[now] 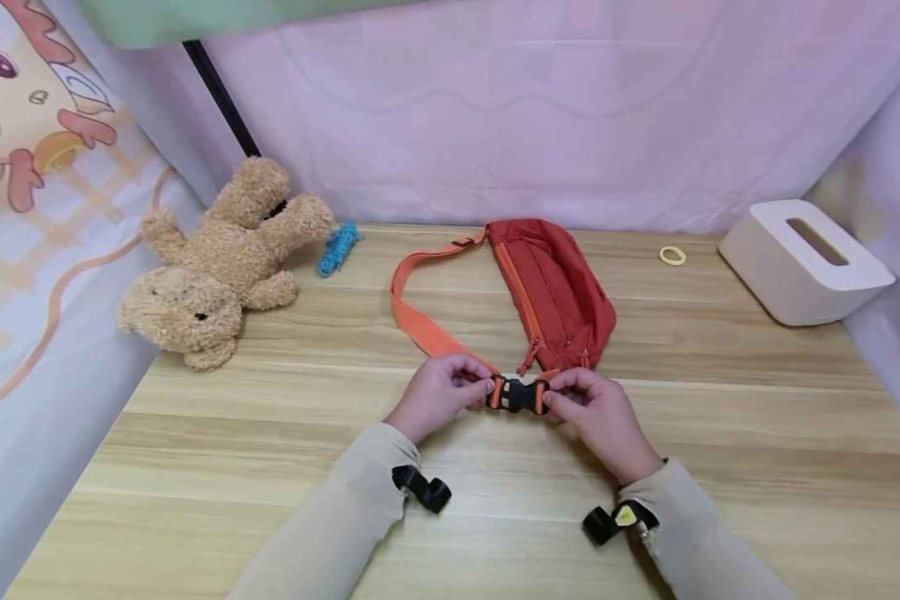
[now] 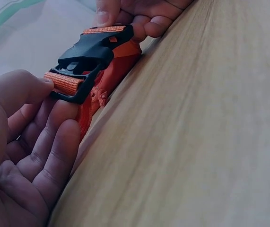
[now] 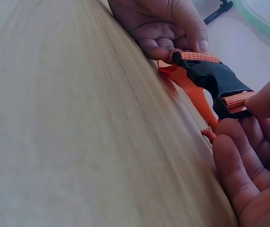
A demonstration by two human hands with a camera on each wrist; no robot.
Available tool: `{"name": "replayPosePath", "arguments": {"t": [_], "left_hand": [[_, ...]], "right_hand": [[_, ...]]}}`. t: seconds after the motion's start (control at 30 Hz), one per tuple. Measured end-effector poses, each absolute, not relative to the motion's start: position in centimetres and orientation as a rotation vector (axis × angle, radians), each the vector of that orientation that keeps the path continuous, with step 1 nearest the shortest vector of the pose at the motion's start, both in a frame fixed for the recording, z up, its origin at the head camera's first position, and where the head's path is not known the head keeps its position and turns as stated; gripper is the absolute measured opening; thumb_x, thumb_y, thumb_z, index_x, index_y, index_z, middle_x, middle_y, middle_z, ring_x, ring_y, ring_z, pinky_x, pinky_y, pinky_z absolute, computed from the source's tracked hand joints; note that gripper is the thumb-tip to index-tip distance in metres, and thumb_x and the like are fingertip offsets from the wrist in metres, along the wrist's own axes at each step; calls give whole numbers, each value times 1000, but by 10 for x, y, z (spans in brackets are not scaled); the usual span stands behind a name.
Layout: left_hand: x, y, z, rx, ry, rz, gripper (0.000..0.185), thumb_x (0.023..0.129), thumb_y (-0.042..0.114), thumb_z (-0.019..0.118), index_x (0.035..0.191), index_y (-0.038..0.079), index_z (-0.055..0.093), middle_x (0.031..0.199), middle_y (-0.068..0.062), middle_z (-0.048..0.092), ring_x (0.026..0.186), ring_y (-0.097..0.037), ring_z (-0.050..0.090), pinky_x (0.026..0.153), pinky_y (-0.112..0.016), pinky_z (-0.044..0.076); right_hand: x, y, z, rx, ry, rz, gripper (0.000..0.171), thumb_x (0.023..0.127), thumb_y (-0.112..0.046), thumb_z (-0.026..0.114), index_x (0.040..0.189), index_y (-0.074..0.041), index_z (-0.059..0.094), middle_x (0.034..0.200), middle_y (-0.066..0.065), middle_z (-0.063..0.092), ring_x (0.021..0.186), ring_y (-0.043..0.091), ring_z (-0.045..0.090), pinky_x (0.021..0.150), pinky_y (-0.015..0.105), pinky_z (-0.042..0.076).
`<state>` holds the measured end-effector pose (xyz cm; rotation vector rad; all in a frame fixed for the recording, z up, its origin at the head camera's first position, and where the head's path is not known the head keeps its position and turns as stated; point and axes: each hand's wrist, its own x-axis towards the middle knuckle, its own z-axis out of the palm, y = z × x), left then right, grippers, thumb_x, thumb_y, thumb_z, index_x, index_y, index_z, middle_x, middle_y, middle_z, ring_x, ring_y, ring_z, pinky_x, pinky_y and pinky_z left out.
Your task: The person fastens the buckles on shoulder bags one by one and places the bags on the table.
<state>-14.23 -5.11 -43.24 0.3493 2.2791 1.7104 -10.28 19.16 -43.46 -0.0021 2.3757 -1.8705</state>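
A red waist bag (image 1: 558,292) lies on the wooden table (image 1: 270,483), and its orange strap (image 1: 420,321) loops round to the front. The black buckle (image 1: 517,394) appears joined and is held just above the table between both hands. My left hand (image 1: 474,385) pinches the buckle's left end, with the thumb on the orange webbing (image 2: 64,82) and the fingers under the buckle (image 2: 85,59). My right hand (image 1: 562,396) pinches the right end in the same way, with the thumb on the webbing beside the buckle (image 3: 215,78).
A tan teddy bear (image 1: 217,262) lies at the back left beside a blue knotted cord (image 1: 337,247). At the back right are a yellow ring (image 1: 672,256) and a white tissue box (image 1: 802,260). Pink fabric walls close in the table's far side and both flanks.
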Motion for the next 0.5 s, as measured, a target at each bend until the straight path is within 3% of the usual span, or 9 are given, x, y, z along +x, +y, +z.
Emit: {"name": "replayPosePath", "arguments": {"t": [0.5], "left_hand": [[-144, -50, -435, 256, 2133, 1860, 10, 89, 6, 76, 95, 0, 70, 87, -8, 72, 76, -15, 70, 70, -34, 61]], "right_hand": [[-101, 190, -431, 24, 2349, -1912, 18, 93, -8, 72, 101, 5, 62, 106, 17, 69, 79, 19, 69, 70, 30, 59]]}}
